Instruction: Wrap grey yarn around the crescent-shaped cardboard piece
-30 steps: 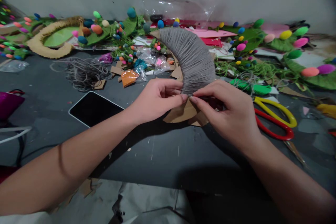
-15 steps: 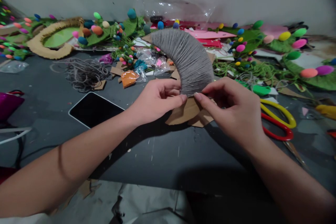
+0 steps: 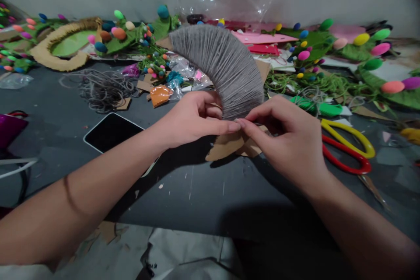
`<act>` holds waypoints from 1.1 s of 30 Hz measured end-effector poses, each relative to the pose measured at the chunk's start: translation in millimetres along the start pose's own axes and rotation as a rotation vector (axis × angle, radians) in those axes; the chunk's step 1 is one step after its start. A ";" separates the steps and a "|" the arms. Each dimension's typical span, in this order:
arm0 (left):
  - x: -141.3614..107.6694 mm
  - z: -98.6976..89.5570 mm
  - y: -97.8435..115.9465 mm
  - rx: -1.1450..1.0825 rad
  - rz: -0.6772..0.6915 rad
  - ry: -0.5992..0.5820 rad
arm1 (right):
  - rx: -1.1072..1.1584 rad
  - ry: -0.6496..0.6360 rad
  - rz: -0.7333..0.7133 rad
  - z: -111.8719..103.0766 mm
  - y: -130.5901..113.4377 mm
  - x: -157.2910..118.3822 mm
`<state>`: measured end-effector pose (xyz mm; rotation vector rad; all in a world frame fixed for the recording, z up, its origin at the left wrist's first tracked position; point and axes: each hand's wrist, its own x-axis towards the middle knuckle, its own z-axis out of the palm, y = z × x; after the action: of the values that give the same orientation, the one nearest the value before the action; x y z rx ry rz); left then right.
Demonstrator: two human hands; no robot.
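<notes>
A curved cardboard crescent (image 3: 226, 146) is wrapped over most of its length in grey yarn (image 3: 226, 65), its two bare brown ends showing. My left hand (image 3: 193, 118) grips it near the lower end, thumb in front and fingers behind. On the other side, my right hand (image 3: 288, 135) has thumb and forefinger pinched together at the lowest edge of the wrapping, touching the left thumb. Whatever strand lies in that pinch is too small to make out. Behind the lower end lies another piece of cardboard (image 3: 252, 148).
A phone (image 3: 113, 133) lies left of my hands, below a tangle of grey yarn (image 3: 101, 89). Scissors with red and yellow handles (image 3: 348, 166) rest at right. Felt leaves with coloured balls (image 3: 308, 48) line the wall, beside a tan wrapped crescent (image 3: 61, 62).
The crescent has tilted further left and slightly toward me. My left thumb has slid right along the wrapping's edge to meet the right fingertips.
</notes>
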<state>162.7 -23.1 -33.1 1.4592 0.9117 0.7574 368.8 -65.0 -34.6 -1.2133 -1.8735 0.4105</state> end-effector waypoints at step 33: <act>-0.3 0.4 -6.7 -0.321 0.058 -0.209 | 0.030 -0.115 -0.089 0.1 7.4 4.6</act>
<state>162.2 -23.6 -39.8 1.2561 0.5615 0.7409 372.3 -57.5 -37.3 -1.1020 -2.0041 0.4659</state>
